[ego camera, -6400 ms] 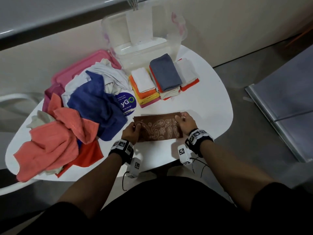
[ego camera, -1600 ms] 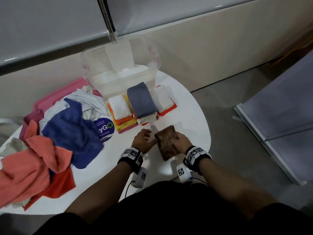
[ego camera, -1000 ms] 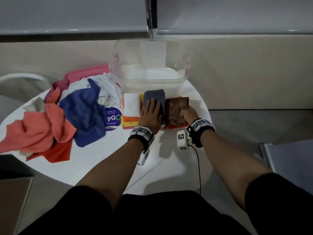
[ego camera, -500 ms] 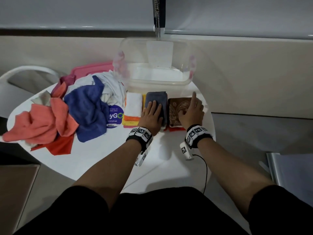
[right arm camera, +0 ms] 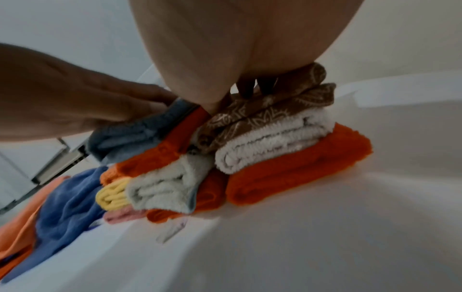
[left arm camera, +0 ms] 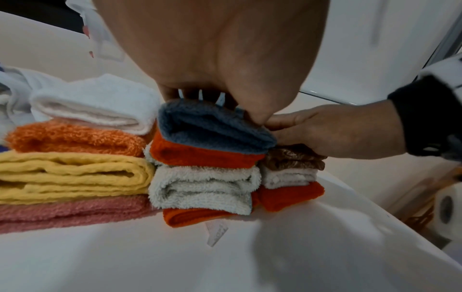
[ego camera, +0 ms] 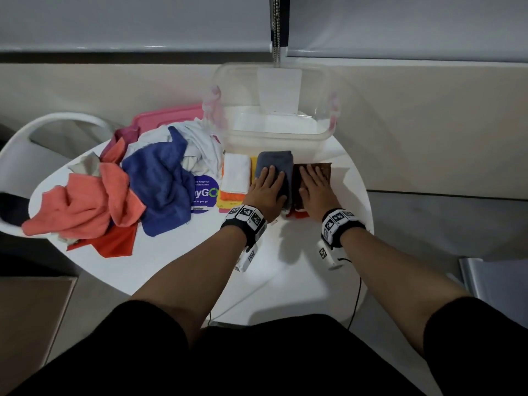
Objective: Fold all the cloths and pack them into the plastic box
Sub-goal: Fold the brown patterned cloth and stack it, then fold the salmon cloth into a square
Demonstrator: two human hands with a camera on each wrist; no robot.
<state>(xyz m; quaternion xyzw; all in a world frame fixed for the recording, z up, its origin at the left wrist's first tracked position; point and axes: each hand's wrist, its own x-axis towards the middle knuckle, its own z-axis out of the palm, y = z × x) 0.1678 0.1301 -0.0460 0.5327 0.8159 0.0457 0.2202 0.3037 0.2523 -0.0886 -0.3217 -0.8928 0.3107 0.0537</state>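
On the round white counter (ego camera: 285,267) before a beige wall, the left hand (ego camera: 267,190) lies flat, grip unclenched, on a folded grey-blue terry cloth (ego camera: 275,161). The right hand (ego camera: 315,191), equally flat, presses a folded brown patterned cloth (ego camera: 324,170). Both stacks sit just before the clear plastic box (ego camera: 274,138).

Home/laundry nook: cloth pile (ego camera: 114,192), blinds (ego camera: 143,21)

A thin, smooth printed weave is seen in the brown cloth (right arm camera: 270,110), while the grey-blue cloth (left arm camera: 212,126) and the white cloth (left arm camera: 100,102) are of fluffy terry pile. The plastic box (ego camera: 274,130) is made of clear, glossy plastic. The surface (ego camera: 285,270) is finished smooth, white and faintly sheened.
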